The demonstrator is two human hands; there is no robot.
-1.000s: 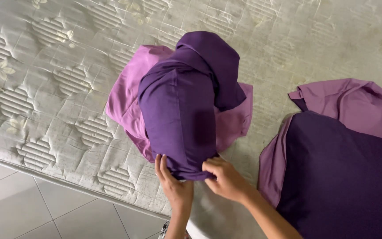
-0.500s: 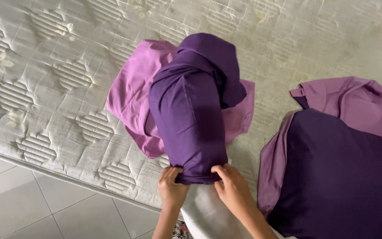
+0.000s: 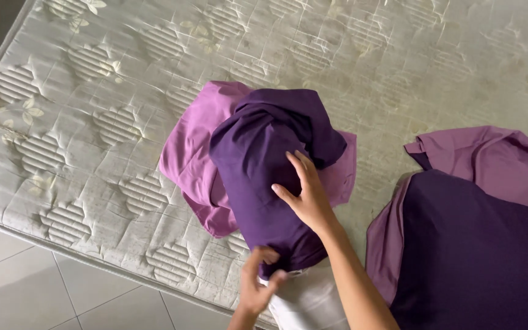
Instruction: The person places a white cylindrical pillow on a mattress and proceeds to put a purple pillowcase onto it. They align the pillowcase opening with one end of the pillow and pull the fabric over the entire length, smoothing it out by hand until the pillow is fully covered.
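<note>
A dark purple cover (image 3: 264, 177) with a lighter pink-purple lining (image 3: 190, 153) is bunched over a white pillow (image 3: 307, 302) on a quilted mattress (image 3: 93, 122). My right hand (image 3: 307, 195) lies flat on top of the dark cover, fingers spread. My left hand (image 3: 258, 287) pinches the cover's lower edge where the white pillow sticks out.
A second pillow in a dark purple cover (image 3: 478, 256) with a lighter purple flap (image 3: 496, 159) lies at the right on the mattress. The mattress edge (image 3: 93, 256) runs along the lower left, with pale floor tiles (image 3: 44, 293) below it.
My right hand has left the cover's lower edge and moved up onto the top of the bundle. My left hand stays at the lower edge. The view has shifted closer.
</note>
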